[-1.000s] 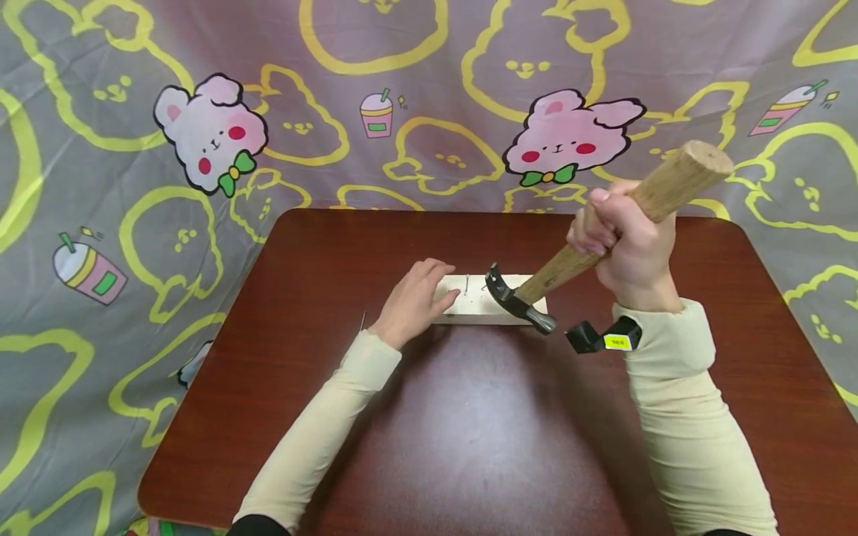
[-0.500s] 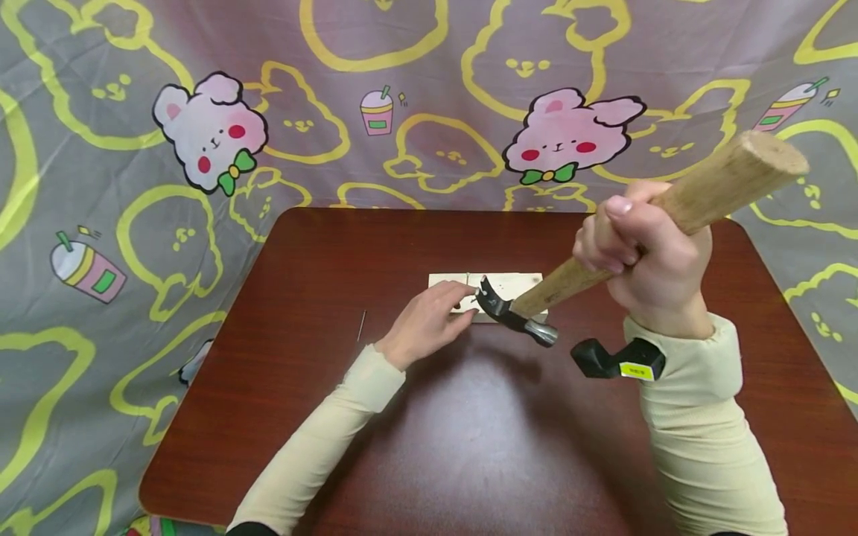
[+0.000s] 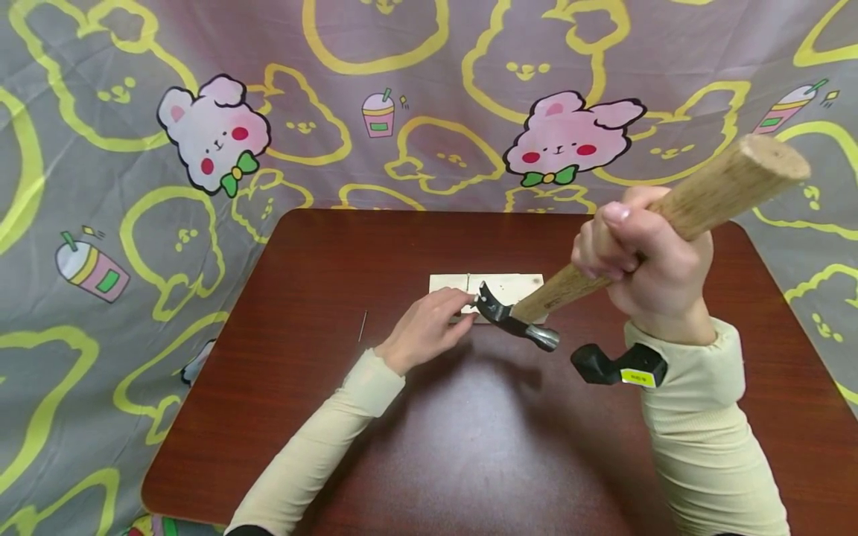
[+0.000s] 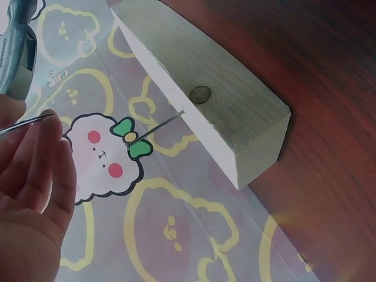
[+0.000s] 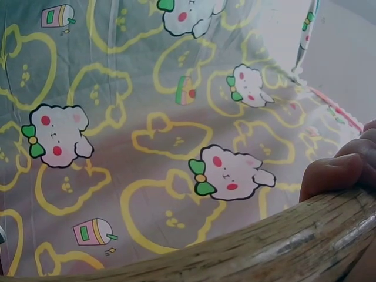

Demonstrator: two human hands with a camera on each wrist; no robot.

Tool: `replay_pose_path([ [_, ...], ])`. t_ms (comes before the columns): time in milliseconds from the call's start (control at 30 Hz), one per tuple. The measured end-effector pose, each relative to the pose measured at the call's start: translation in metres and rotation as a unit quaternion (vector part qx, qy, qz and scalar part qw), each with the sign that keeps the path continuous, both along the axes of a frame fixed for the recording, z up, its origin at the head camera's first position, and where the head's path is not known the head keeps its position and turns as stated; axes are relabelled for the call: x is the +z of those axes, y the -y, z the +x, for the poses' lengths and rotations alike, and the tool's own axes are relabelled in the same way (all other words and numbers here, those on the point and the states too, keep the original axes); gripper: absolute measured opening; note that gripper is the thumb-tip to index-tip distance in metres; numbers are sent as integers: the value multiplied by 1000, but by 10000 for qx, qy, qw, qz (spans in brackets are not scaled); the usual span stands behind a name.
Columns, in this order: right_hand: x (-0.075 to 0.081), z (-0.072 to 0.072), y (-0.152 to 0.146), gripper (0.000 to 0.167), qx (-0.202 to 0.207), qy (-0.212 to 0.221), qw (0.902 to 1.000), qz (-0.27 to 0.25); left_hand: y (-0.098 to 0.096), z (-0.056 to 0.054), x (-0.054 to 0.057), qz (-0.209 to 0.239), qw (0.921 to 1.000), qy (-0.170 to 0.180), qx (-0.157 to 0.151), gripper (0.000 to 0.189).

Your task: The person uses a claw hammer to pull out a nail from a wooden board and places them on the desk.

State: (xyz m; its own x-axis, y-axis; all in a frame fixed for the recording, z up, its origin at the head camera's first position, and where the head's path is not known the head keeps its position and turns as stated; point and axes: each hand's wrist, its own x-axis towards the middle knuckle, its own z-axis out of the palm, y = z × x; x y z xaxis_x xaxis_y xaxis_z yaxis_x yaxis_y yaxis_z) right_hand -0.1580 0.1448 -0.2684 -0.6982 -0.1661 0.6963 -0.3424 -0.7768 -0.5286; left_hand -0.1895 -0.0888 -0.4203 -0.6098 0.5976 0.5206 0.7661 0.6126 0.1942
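the right hand (image 3: 653, 260) grips the hammer (image 3: 561, 291), head at eight o'clock. the left hand (image 3: 429, 327) pinches a nail (image 4: 26, 123) by the claw; whether nail and claw touch is unclear. a loose nail (image 3: 363, 326) lies at its nine o'clock on the bench (image 3: 268, 409). the block (image 3: 512, 283), nearer the left hand, lies at its two o'clock, long axis nine to three, partly hidden by that hand and the hammer head. a standing nail (image 4: 155, 126) rises from it. beyond hangs the curtain (image 3: 456, 97).

Cream board (image 3: 512, 286), tan hammer handle (image 3: 564, 289), brown table (image 3: 496, 432), yellow-patterned grey cloth (image 3: 295, 45)
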Motion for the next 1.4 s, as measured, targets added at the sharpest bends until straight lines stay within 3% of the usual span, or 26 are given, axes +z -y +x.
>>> replay_pose_path([
  [533, -3, 0, 1, 36, 9, 83, 9999, 92, -1, -3, -2, 39, 9998, -202, -85, 9],
  [1033, -8, -3, 0, 36, 15, -38, 9995, 317, -1, -4, -1, 402, 9983, -416, -82, 7],
  [1233, -9, -4, -1, 36, -46, 29, 9992, 392, 5, -3, -2, 682, 9973, -152, 205, 6],
  [1400, -11, -5, -2, 37, -286, 79, 9980, 552, 14, -4, -1, 887, 9920, 250, 866, 6],
])
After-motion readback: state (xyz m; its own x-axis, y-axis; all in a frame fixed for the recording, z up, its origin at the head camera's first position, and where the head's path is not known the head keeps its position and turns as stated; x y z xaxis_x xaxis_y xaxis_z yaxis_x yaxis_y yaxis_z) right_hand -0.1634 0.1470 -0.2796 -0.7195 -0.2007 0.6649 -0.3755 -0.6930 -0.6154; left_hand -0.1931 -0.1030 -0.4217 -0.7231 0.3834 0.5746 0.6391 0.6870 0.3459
